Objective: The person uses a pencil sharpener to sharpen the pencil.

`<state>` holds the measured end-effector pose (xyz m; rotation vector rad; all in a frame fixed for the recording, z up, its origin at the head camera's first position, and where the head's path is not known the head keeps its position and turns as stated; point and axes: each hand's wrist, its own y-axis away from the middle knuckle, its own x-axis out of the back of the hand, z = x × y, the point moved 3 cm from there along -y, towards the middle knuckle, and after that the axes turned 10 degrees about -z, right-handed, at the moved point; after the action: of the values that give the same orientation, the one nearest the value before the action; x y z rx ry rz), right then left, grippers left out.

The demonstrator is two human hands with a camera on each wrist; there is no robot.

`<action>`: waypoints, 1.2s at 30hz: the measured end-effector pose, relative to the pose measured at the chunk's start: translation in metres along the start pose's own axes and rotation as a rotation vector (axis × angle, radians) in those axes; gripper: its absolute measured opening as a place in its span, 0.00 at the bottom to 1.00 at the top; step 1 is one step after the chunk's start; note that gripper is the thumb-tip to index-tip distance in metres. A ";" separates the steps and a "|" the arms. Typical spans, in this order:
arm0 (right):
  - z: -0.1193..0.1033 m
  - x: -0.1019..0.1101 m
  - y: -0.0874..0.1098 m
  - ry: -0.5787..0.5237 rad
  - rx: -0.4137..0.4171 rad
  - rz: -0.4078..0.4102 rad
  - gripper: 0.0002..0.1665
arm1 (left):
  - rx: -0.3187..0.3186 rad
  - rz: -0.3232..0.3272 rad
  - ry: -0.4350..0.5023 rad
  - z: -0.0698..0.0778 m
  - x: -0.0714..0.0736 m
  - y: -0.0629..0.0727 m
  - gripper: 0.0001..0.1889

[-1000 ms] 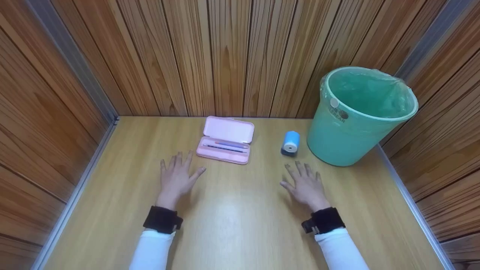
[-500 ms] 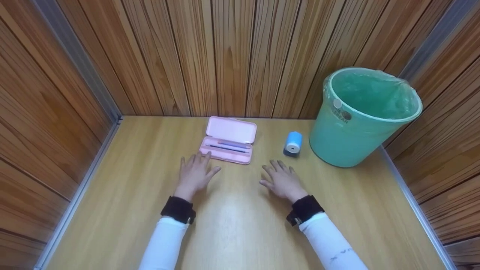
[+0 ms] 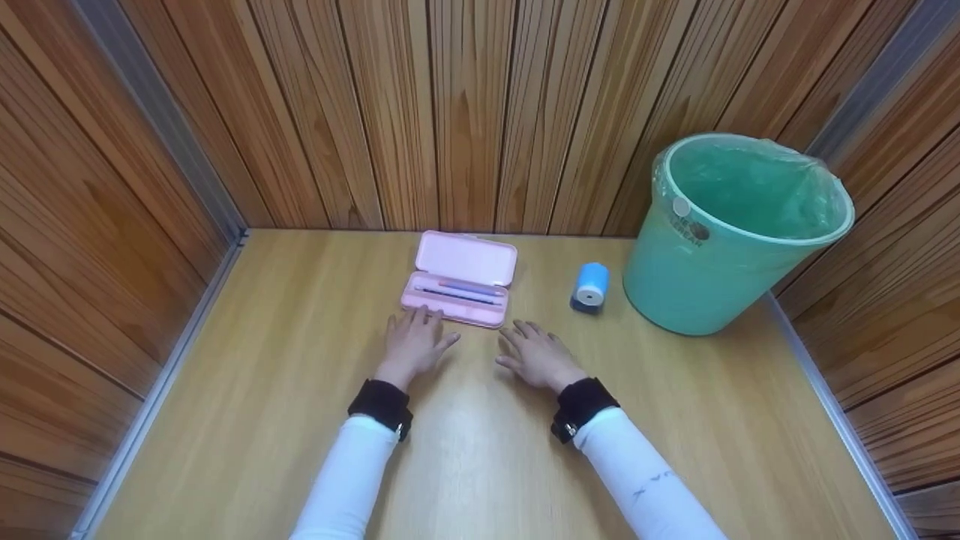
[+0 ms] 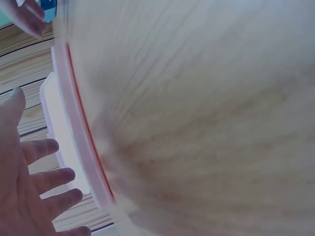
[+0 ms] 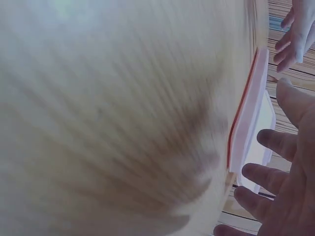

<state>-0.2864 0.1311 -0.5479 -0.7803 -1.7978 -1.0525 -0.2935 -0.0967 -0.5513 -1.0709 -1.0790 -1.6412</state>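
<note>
The pink pencil case [image 3: 471, 310] lies on the counter in front of you, near the back wall [image 3: 465, 112], its lid [image 3: 466, 258] tipped back and its tray facing up. In the tray, side by side, lie two slim pencil-like sticks, a bluish one with an orange end [image 3: 472, 288] and a darker one [image 3: 456, 296]. Your left hand [image 3: 412, 343] is at the near left edge of the case, palm down, its fingers loosely extended and apart, thumb pointing inward; from the head view the fingertips overlap that edge, but you cannot tell whether they touch it. Your right hand [image 3: 536, 356] is just beside the near right corner, palm down too, its fingers relaxed and apart, thumb turned toward your left hand. Both hands hold nothing. Black bands circle your left wrist [image 3: 381, 403] and right wrist [image 3: 585, 405], below them white sleeves [image 3: 345, 472]. To the right of the case, a small blue and white object [image 3: 591, 285] stands on the counter [image 3: 465, 480], near a green bin [image 3: 694, 281] with a clear plastic liner [image 3: 816, 189] folded over its rim. Wood-patterned panels enclose the counter at the back and both sides.
</note>
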 end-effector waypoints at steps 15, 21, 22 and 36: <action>-0.009 -0.004 -0.016 -0.005 -0.027 -0.037 0.37 | 0.020 -0.050 -0.056 0.009 -0.008 -0.009 0.37; -0.006 -0.006 -0.021 -0.025 -0.055 -0.052 0.35 | 0.021 -0.050 -0.045 0.010 -0.009 -0.007 0.33; -0.005 -0.007 -0.021 -0.032 -0.057 -0.055 0.35 | 0.020 -0.046 -0.044 0.010 -0.008 -0.006 0.33; -0.009 -0.006 -0.020 -0.014 -0.036 -0.007 0.36 | 0.019 -0.039 -0.032 0.013 -0.008 0.007 0.33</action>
<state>-0.2974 0.1137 -0.5583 -0.8052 -1.7985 -1.0898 -0.2824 -0.0847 -0.5547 -1.0729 -1.1410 -1.6462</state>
